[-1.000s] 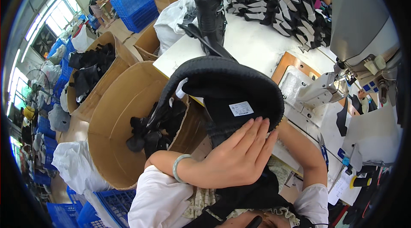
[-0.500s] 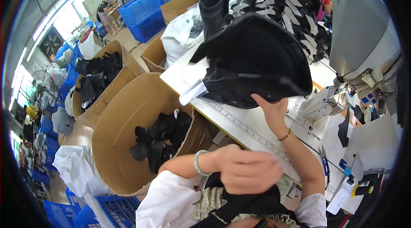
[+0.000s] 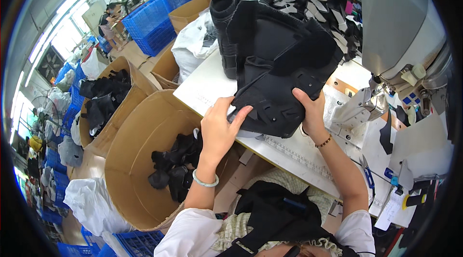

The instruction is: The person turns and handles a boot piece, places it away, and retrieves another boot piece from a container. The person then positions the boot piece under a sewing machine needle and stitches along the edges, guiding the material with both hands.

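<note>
A large black padded piece [image 3: 275, 98], with stitched panels, rivets and a wide flap folded over it, is held up above the white work table [image 3: 197, 86]. I cannot tell exactly what article it is. My left hand [image 3: 219, 129] grips its lower left edge, next to a small white part mostly hidden behind the fingers. My right hand [image 3: 312, 112] holds the lower right edge, thumb on top and fingers underneath. Right behind the piece stands a rolled black padded piece [image 3: 224, 40].
A grey sewing machine [image 3: 400, 25] stands at the right, with blue-handled scissors [image 3: 368, 177] near it. Black and grey cut pieces [image 3: 313, 4] pile up at the back. Cardboard boxes [image 3: 125, 160] with black pieces stand left of the table, and blue crates [image 3: 149, 25] lie beyond.
My left hand has risen from near my body to the piece's left edge and taken hold of it. The piece has turned, showing its riveted panels and folded flap.
</note>
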Tool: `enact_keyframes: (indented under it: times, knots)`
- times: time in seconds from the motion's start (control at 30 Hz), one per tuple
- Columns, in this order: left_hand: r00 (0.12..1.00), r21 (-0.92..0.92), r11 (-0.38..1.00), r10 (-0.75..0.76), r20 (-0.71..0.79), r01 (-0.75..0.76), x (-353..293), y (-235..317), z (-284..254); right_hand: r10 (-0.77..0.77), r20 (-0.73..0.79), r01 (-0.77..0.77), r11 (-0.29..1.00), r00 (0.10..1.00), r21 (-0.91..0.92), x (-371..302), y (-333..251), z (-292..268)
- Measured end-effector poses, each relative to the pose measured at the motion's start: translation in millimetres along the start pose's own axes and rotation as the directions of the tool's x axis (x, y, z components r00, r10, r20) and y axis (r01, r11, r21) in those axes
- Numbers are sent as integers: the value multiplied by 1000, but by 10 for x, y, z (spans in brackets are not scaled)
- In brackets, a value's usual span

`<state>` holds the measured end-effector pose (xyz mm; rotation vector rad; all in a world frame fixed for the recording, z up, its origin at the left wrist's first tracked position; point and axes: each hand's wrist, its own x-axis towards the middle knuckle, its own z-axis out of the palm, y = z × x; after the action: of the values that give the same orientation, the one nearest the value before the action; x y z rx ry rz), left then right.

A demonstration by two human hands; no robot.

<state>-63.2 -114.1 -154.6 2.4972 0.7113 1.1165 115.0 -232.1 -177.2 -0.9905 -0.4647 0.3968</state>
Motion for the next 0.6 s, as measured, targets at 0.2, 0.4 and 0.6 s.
enact_keyframes:
  times: [0.2,0.4,0.6]
  knots:
    - [993,-333,936,-106,45,115,17,-149,191,-22,-7,22,998,1000,-59,8,6,-27]
    - [981,-382,903,-179,78,195,5,-158,141,-18,-15,16,992,1000,-123,14,7,-43]
    - [971,-461,856,-185,153,235,-16,-96,42,-108,53,117,969,993,-216,-10,-57,3]
